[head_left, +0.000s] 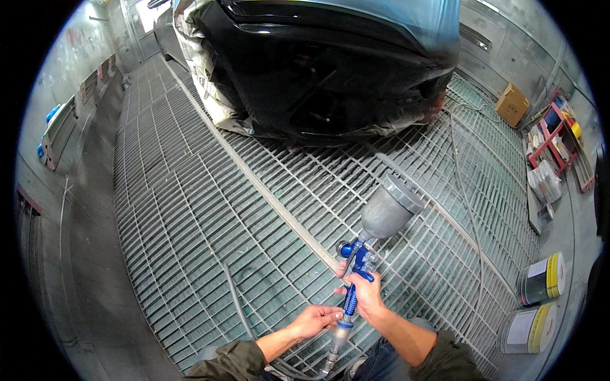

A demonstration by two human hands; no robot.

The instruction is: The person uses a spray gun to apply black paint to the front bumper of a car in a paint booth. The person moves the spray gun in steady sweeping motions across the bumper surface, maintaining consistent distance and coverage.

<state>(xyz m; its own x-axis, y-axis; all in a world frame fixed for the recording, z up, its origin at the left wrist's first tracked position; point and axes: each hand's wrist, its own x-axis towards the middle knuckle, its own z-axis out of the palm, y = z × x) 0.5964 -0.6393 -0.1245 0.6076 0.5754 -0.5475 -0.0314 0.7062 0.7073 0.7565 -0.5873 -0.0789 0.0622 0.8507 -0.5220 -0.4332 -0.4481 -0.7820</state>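
Note:
My right hand is wrapped around the blue handle of a spray gun, thumb on its near side. The gun has a grey cup on top, tilted to the right. Below the handle hang a clear, round-bodied inline air filter and a metal hose coupling. My left hand is closed, its fingertips pinching the fitting where the handle meets the filter. Beyond the gun stands a car's glossy black bumper, apart from both hands.
Blue masking film and masking paper border the bumper. Metal floor grating lies underfoot, with a grey hose on it. Two pails, a cardboard box and a red rack stand along the right wall.

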